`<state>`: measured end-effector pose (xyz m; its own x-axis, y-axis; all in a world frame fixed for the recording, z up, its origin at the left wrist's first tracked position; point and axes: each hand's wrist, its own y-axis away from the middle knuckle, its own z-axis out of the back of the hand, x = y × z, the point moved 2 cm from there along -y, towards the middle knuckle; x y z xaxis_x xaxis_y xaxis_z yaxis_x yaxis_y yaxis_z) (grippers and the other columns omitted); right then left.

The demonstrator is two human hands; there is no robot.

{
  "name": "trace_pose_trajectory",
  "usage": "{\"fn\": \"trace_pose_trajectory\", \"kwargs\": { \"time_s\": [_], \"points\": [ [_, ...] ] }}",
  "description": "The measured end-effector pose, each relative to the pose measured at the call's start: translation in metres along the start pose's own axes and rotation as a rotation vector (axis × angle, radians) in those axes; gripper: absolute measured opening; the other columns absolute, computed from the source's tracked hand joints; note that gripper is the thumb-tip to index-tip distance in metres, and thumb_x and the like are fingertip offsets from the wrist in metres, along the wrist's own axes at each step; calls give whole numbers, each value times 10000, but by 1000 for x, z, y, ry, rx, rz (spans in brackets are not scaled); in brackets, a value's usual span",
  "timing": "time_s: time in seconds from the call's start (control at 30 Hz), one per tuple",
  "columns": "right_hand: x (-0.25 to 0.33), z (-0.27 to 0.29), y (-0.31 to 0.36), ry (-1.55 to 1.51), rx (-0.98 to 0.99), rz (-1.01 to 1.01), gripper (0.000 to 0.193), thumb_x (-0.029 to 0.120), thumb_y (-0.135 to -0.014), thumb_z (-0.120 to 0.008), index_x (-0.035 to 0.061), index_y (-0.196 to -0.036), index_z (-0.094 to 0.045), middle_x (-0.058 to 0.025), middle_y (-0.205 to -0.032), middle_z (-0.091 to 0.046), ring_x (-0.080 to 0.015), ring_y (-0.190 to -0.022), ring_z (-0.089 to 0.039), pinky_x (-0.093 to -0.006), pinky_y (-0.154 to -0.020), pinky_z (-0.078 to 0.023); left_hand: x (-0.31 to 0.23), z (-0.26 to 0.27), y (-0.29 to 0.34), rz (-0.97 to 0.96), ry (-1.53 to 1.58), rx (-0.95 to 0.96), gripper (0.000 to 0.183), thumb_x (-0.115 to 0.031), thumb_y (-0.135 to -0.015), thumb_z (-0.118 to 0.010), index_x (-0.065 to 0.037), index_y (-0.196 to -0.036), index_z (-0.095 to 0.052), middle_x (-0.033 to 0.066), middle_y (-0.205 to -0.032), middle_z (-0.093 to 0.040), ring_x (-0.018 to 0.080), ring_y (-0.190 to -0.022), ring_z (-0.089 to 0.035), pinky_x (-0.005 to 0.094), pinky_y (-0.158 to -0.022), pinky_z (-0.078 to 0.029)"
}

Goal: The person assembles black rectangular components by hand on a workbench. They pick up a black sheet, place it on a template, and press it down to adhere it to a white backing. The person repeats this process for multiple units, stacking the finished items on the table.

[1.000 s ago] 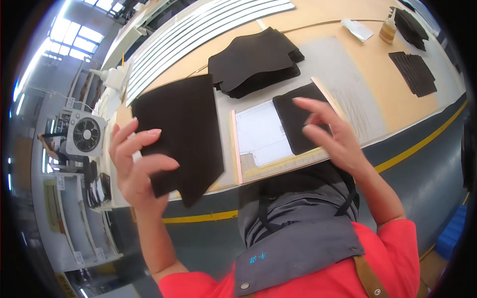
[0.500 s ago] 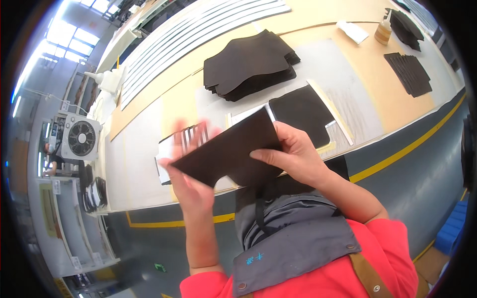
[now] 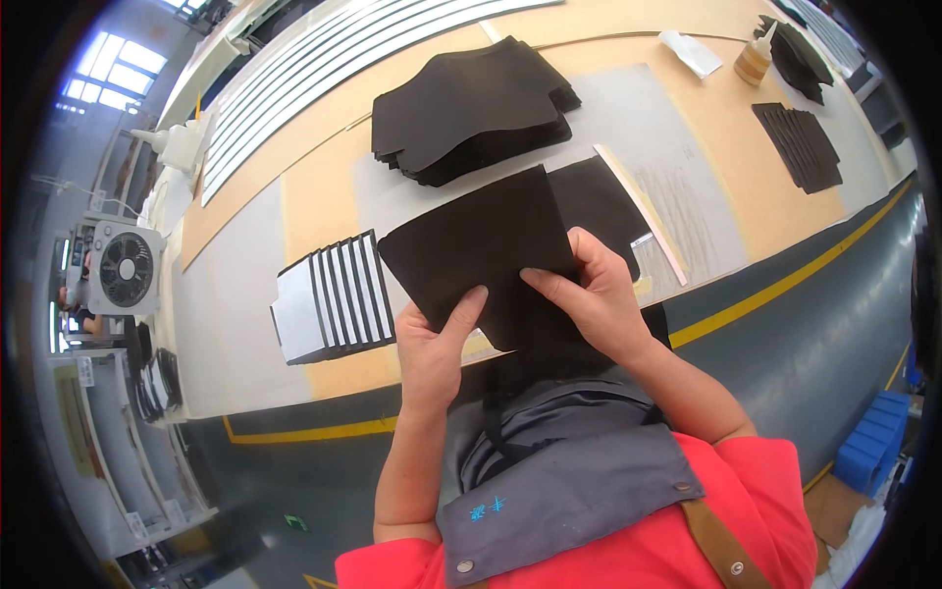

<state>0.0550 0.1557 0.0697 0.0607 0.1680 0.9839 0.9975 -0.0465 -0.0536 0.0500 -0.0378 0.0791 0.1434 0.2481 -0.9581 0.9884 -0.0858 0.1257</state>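
A flat black leather-like panel (image 3: 479,236) is held up in front of me over the table's near edge. My left hand (image 3: 434,344) grips its lower left edge, thumb on top. My right hand (image 3: 597,297) pinches its right side the same way. Behind the held panel lies another black piece (image 3: 601,201), partly covered, beside a pale wooden strip (image 3: 643,216). Left of my hands, several black-edged white pieces (image 3: 334,299) lie fanned out. A thick pile of dark cut panels (image 3: 471,113) sits beyond the held one.
Long white strips (image 3: 324,74) run along the table's far left. At the far right are a squeeze bottle (image 3: 754,61), a white packet (image 3: 691,54) and overlapped dark pieces (image 3: 798,147). A fan (image 3: 128,267) stands left of the table, and blue bins (image 3: 873,442) are at the right.
My left hand, open and blurred before, now closes on the panel's lower left edge. The panel is turned flatter toward me, and the fanned white pieces are uncovered.
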Motion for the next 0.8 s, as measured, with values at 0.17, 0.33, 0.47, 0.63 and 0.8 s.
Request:
{"fn": "trace_pose_trajectory", "kwargs": {
  "time_s": [0.17, 0.33, 0.47, 0.63, 0.8],
  "points": [
    [-3, 2, -1, 21, -8, -7, 158, 109, -946, -767, 35, -991, -635, 21, -858, -636, -30, -788, -560, -224, -685, -481, 8, -6, 0, -31, -85, -62, 167, -46, -948, -758, 30, -1096, -747, 39, -1022, -757, 90, -897, -672, 249, -824, -528],
    [2, 41, -17, 546, 45, 178, 441, 192, -939, -764, 60, -1336, -622, -94, -1211, -697, -166, -950, -699, -264, -732, -539, -9, 16, -9, -17, -168, -148, 204, -28, -922, -776, 44, -1110, -742, 76, -1053, -764, 120, -909, -697, 249, -825, -546],
    [1, 85, -18, 1132, 179, 468, 489, 260, -982, -686, 131, -1443, -585, -98, -1438, -615, -259, -1237, -619, -371, -1019, -494, -16, 40, -22, 99, -137, -170, 193, -29, -912, -777, 41, -1085, -726, 91, -1008, -761, 145, -829, -717, 257, -717, -568],
    [-12, 87, 5, 1406, 456, 447, 501, 393, -1049, -535, 182, -1503, -554, -23, -1577, -504, -230, -1505, -392, -466, -1265, -174, -4, 40, -25, 174, -121, -140, 147, -49, -924, -772, 16, -1051, -737, 76, -965, -758, 108, -798, -699, 232, -656, -538],
    [-20, 84, 15, 1423, 505, 419, 528, 411, -1031, -553, 211, -1519, -534, 32, -1581, -497, -208, -1520, -360, -536, -1287, -103, 7, 38, -28, 230, -118, -112, 145, -36, -929, -763, 19, -1061, -736, 83, -980, -758, 122, -828, -710, 245, -699, -564]
  ]
}}
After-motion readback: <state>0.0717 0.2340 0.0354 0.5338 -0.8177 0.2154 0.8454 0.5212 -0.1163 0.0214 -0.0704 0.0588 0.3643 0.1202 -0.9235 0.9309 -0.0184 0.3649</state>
